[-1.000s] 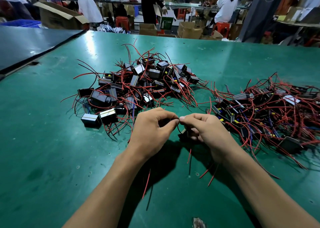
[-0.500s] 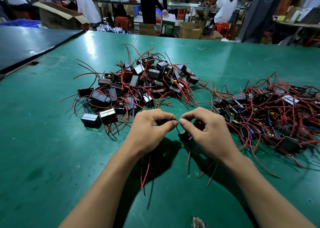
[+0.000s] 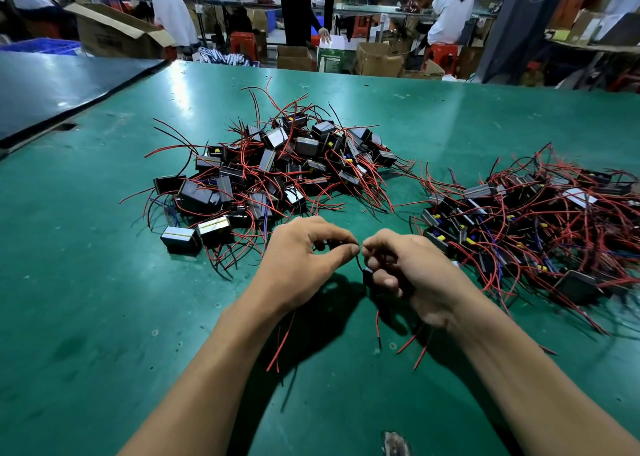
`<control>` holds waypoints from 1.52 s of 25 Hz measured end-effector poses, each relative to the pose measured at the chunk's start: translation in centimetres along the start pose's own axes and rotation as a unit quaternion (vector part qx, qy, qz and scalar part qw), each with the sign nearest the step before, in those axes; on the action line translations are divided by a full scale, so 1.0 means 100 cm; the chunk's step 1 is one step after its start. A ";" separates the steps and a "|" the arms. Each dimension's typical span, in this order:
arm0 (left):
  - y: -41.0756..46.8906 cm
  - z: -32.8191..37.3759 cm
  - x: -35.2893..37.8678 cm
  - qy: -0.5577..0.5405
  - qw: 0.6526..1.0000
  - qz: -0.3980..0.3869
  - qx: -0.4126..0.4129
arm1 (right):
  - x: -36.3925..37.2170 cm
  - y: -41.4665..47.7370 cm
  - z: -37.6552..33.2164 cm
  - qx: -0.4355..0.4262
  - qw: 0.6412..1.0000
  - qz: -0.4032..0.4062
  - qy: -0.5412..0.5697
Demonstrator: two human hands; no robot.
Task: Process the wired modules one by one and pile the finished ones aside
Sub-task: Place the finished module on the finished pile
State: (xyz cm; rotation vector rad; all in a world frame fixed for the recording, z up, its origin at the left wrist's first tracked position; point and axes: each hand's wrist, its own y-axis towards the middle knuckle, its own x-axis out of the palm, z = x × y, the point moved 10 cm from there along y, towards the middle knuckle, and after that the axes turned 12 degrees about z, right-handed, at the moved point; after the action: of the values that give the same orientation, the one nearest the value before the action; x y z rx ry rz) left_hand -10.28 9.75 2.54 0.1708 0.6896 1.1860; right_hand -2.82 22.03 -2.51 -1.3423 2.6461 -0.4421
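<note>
a: how will it handle?

b: light, i'd judge. from the left: the left pile (image 3: 270, 171) of black modules lies on the green counter (image 3: 86, 300), its leads snarled. the left hand (image 3: 301, 261) pinches a thin wire between thumb and forefinger.

a: and the one being worked?

b: the module (image 3: 367, 277) hangs between the hands, small and hard-cased. the right hand (image 3: 415, 275) curls its lower fingers round it and pinches the wire too. hold the case; the leads look limp and likely to snag.

a: anything in the way?

b: the right pile (image 3: 533, 227) lies just beside that hand, with red leads straying close. which pile is finished, i cannot tell.
</note>
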 end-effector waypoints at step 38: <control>-0.004 -0.051 0.015 -0.243 0.926 -0.068 -0.281 | 0.005 -0.021 -0.008 -0.291 0.796 -0.161 -0.505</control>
State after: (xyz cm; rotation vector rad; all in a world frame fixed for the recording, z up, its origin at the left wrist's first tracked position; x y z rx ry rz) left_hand -12.60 9.82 -2.28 -0.0665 -0.0868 1.1044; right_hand -1.71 20.59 -1.05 -1.5347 1.6503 0.9167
